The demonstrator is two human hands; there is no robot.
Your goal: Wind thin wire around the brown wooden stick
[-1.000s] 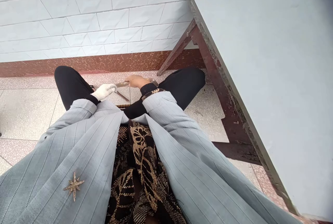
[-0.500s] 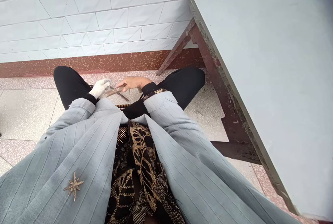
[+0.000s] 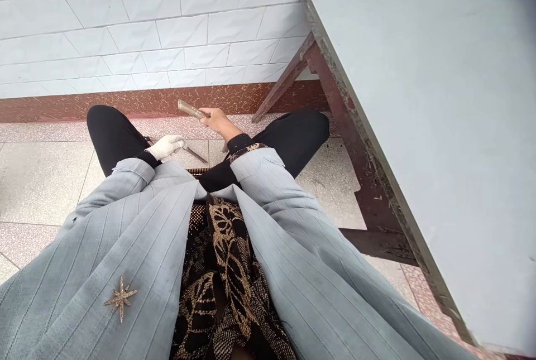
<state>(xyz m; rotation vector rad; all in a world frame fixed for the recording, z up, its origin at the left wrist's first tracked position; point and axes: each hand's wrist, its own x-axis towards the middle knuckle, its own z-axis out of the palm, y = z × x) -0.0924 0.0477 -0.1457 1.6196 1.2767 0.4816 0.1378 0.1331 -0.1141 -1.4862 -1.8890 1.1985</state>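
Between the 2 bent knees (image 3: 104, 137), the bare right hand (image 3: 216, 120) is closed around a brownish stick (image 3: 190, 109). About 0.5 seconds ago its free end was low beside the gloved left hand (image 3: 167, 147); now it is raised toward the wall (image 3: 146, 42), so stick and glove are apart. Whether the bent, gloved fingers grip the thin dark rod (image 3: 196, 154) near them, I cannot tell.

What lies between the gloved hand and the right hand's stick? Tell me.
In the head view, only bare floor shows between the left hand and the stick in the right hand.
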